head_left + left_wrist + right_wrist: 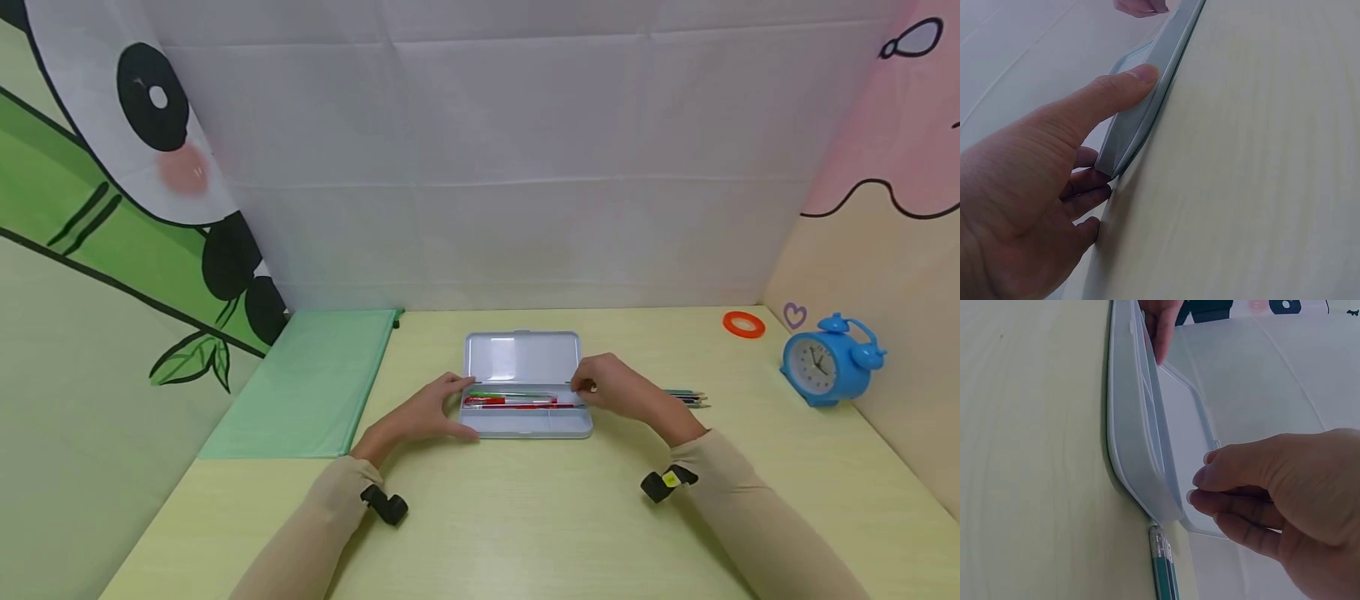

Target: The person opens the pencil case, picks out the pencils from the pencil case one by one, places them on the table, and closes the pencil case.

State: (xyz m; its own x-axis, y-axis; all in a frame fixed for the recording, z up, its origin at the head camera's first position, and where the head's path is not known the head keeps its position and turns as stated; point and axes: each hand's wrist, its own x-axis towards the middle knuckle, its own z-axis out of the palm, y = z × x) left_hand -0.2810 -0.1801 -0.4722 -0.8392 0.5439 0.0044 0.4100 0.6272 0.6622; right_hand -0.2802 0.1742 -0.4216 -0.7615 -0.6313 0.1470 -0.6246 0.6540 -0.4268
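Observation:
A pale blue-grey pencil case (532, 425) lies on the table with its lid (522, 354) raised at the back. Inside are red pens (510, 407) and a green pen or pencil (498, 394). My left hand (427, 408) grips the case's left end; in the left wrist view its thumb (1125, 87) lies on the front side and its fingers reach behind the end. Over the right end, beside the lid's edge, hovers my right hand (618, 387). Its fingertips come close together in the right wrist view, with nothing visible between them.
Several pencils (690, 398) lie just right of the case, partly hidden behind the right wrist. A blue alarm clock (828, 362) and a red-orange ring (744, 324) stand at the right. A green cloth or mat (307, 383) covers the left. Fabric walls enclose the table.

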